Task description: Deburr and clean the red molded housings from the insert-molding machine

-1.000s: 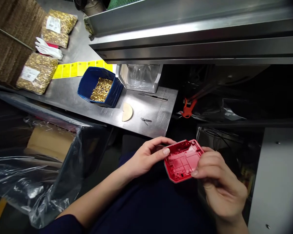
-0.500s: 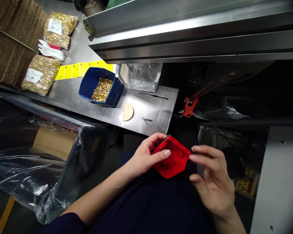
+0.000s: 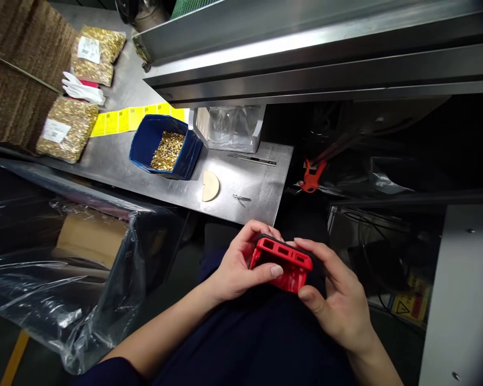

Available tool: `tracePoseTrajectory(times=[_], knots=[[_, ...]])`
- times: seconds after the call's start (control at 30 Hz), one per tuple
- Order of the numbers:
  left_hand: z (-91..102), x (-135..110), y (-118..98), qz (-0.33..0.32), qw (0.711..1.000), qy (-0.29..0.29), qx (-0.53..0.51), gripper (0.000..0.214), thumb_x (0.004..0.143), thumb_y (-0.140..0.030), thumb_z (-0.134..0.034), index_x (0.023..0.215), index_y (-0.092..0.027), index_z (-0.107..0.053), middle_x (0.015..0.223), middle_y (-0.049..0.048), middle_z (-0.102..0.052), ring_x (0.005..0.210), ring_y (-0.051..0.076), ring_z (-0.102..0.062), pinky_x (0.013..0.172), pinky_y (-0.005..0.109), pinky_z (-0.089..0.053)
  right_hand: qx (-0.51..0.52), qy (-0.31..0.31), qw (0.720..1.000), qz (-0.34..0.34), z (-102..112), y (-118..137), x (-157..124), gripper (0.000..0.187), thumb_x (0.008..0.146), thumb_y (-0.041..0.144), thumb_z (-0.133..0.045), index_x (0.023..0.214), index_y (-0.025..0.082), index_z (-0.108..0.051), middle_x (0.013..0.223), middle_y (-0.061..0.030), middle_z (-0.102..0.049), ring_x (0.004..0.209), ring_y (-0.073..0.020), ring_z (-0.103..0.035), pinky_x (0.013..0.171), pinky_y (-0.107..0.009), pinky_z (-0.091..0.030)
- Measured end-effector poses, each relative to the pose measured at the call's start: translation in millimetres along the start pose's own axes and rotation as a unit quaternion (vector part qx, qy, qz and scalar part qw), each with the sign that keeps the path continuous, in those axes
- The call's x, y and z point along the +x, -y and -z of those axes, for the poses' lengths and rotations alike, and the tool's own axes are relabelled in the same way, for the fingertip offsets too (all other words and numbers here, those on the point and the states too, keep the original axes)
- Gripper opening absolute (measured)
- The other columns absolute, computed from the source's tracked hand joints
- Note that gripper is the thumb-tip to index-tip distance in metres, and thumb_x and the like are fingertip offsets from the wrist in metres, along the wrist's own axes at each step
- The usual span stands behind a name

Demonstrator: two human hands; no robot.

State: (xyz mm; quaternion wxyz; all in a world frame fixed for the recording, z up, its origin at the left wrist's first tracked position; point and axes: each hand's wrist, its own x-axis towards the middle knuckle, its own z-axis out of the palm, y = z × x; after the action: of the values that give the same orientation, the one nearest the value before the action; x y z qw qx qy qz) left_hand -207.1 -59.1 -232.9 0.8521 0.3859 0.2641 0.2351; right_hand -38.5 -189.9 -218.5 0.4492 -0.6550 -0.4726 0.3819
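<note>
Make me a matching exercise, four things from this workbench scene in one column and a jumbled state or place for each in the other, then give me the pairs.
Things:
1. Red casing
2. Blue bin
3. Yellow labels
4. Pale flat piece

States or places:
A. Laid out in a strip
B. Half-round, lying on the metal bench
C. Gripped by the left hand
D. Holding small gold-coloured pieces

Pairs: 1-C, 2-D, 3-A, 4-B.

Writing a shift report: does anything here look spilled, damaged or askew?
Nothing stands out: the golden pieces sit inside the blue bin, and the red housing in the left hand shows no visible crack.
</note>
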Motion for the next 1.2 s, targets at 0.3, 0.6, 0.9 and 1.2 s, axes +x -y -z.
tracePoseTrajectory(times=[0.3, 0.6, 0.9, 1.2], knots=[[3.1, -1, 4, -0.029, 0.999, 0.034, 0.019, 0.036, 0.084, -0.042, -0.084, 0.108, -0.019, -0.072, 0.104, 0.0062, -0.062, 0.092, 0.018, -0.06, 0.084, 0.029, -0.05, 0.012, 0.002, 0.998, 0.059, 3, 4, 4, 0.052, 0.094, 0.056, -0.069, 0.135, 0.026, -0.064, 0.124, -0.0089, -0.068, 0.117, -0.0241, -0.065, 0.1, -0.035, -0.055], [2.6, -2, 5, -0.023, 0.999, 0.045, -0.003, 0.035, 0.084, -0.036, -0.085, 0.112, -0.019, -0.073, 0.107, 0.0057, -0.063, 0.093, 0.015, -0.06, 0.085, 0.024, -0.049, 0.02, -0.003, 0.998, 0.054, 2, 8, 8, 0.035, 0.097, 0.041, -0.07, 0.128, 0.025, -0.068, 0.118, -0.0056, -0.068, 0.112, -0.0199, -0.065, 0.098, -0.03, -0.052], [5.8, -3, 13, 0.036, 0.999, 0.014, -0.008, 0.051, 0.09, -0.063, -0.071, 0.112, -0.017, -0.069, 0.104, 0.0065, -0.063, 0.087, 0.014, -0.061, 0.081, 0.024, -0.049, -0.001, -0.017, 0.999, 0.031, 0, 9, 11, 0.033, 0.097, 0.045, -0.069, 0.125, 0.028, -0.069, 0.116, -0.0039, -0.069, 0.107, -0.0192, -0.067, 0.093, -0.029, -0.053], [6.7, -1, 19, 0.078, 0.995, 0.002, -0.056, 0.055, 0.09, -0.068, -0.068, 0.113, -0.018, -0.067, 0.099, 0.0063, -0.062, 0.085, 0.015, -0.06, 0.079, 0.025, -0.049, -0.014, -0.026, 0.999, 0.015, -1, 13, 16, 0.03, 0.097, 0.042, -0.07, 0.124, 0.03, -0.07, 0.114, -0.0019, -0.071, 0.104, -0.0172, -0.068, 0.092, -0.027, -0.053]])
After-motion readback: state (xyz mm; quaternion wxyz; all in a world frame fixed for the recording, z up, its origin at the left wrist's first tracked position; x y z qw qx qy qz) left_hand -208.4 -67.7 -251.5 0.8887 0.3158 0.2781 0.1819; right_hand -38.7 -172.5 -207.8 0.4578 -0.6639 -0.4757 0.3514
